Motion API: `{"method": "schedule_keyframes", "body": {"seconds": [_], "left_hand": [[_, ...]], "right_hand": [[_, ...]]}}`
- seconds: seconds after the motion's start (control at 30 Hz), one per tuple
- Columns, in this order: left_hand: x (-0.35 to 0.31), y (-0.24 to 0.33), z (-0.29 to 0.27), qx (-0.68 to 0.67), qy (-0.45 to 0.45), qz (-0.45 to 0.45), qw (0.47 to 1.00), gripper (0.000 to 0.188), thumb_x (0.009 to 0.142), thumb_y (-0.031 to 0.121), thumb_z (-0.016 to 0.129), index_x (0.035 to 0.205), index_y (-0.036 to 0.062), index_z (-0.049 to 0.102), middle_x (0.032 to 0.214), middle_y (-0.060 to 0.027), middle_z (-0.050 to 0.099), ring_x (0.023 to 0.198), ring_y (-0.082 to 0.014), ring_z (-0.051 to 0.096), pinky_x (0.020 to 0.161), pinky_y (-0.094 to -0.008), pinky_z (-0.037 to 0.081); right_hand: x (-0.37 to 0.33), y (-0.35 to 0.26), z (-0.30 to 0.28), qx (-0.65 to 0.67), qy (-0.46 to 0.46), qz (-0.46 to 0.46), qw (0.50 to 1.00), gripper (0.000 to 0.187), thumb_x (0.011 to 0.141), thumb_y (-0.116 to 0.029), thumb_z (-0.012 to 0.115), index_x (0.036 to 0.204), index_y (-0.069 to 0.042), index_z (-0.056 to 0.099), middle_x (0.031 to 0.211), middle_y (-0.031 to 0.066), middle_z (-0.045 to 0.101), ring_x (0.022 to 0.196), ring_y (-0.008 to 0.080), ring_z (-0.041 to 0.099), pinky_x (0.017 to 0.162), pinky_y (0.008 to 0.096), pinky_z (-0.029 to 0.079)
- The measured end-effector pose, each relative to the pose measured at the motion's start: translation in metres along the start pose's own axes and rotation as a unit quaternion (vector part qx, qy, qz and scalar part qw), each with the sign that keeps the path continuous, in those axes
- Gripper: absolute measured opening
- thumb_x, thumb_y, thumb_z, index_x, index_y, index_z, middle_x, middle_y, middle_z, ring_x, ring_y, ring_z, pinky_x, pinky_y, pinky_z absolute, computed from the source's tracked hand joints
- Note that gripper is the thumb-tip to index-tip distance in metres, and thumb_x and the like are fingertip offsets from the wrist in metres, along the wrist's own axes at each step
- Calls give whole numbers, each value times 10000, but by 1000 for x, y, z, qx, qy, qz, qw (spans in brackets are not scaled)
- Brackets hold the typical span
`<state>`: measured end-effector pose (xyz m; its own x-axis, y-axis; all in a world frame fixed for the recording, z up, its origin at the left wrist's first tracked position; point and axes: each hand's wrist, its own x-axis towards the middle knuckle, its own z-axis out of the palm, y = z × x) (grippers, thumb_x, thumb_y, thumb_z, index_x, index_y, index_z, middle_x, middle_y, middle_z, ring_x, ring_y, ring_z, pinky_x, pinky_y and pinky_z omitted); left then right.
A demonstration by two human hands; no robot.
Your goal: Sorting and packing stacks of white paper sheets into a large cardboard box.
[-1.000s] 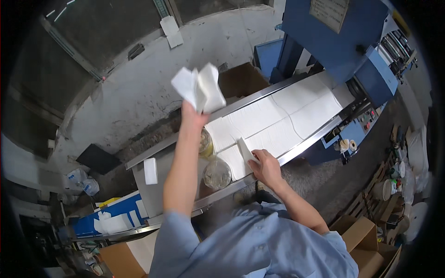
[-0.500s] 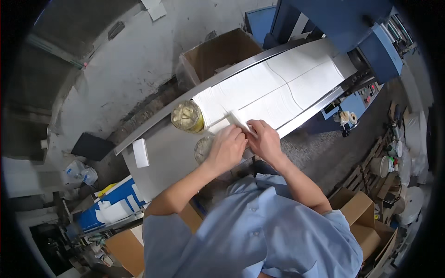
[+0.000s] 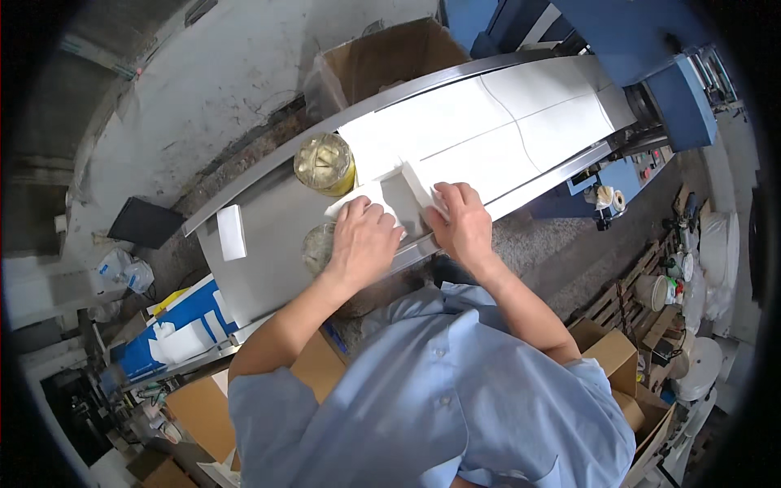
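Note:
A long double row of white folded paper [image 3: 488, 122] covers the metal table, with a dark line between its halves. My left hand [image 3: 362, 244] is closed over a small batch of white folded paper [image 3: 370, 196], its fingers bent on the batch. My right hand [image 3: 462, 224] grips the near row's end sheets [image 3: 418, 185], thumb and fingers curled at their edge. Bare metal shows between the hands. A round yellow container with a clear top [image 3: 325, 163] stands at the far row's end. Another clear-topped round container [image 3: 317, 247] is partly hidden by my left hand.
A separate white paper stack [image 3: 231, 232] lies on the table's left end [image 3: 264, 260]. Behind the table stands a lined carton [image 3: 390, 61]. A blue machine [image 3: 675, 106] adjoins the far right end. Open cartons [image 3: 614, 358] stand at lower right.
My hands have moved apart: the left has shifted left with a batch of white folded paper, while the right stays at the row's end. A gap of bare metal has opened between them.

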<state>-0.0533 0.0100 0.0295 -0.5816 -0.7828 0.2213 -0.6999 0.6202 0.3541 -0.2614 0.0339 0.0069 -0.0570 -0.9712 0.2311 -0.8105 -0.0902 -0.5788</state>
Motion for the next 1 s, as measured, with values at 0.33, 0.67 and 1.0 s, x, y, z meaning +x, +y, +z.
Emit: {"method": "schedule_keyframes", "body": {"seconds": [0.33, 0.67, 1.0], "left_hand": [[10, -1, 1, 3, 7, -38, 999, 160, 853, 150, 679, 893, 13, 751, 1089, -114, 714, 1125, -375, 571, 1012, -513, 417], [17, 10, 12, -11, 19, -24, 999, 135, 875, 155, 660, 901, 56, 748, 1181, -180, 662, 1310, -418, 478, 1159, -654, 282], [17, 5, 13, -52, -45, -24, 997, 242, 938, 158, 657, 1148, 62, 731, 1255, -135, 679, 1350, -377, 502, 1189, -613, 274]], "right_hand": [[-8, -11, -14, 14, -52, -77, 996, 661, 730, -210, 877, 1304, -38, 597, 1264, 202, 599, 1149, 395, 589, 945, 462, 530], [-9, 16, -17, 35, -28, -26, 999, 600, 757, -137, 851, 1294, -42, 602, 1298, 206, 576, 1154, 391, 588, 941, 473, 531], [-15, -2, -1, 13, 7, -78, 997, 626, 765, -113, 824, 1329, -36, 563, 1416, 245, 496, 1372, 458, 449, 1122, 529, 408]]}}
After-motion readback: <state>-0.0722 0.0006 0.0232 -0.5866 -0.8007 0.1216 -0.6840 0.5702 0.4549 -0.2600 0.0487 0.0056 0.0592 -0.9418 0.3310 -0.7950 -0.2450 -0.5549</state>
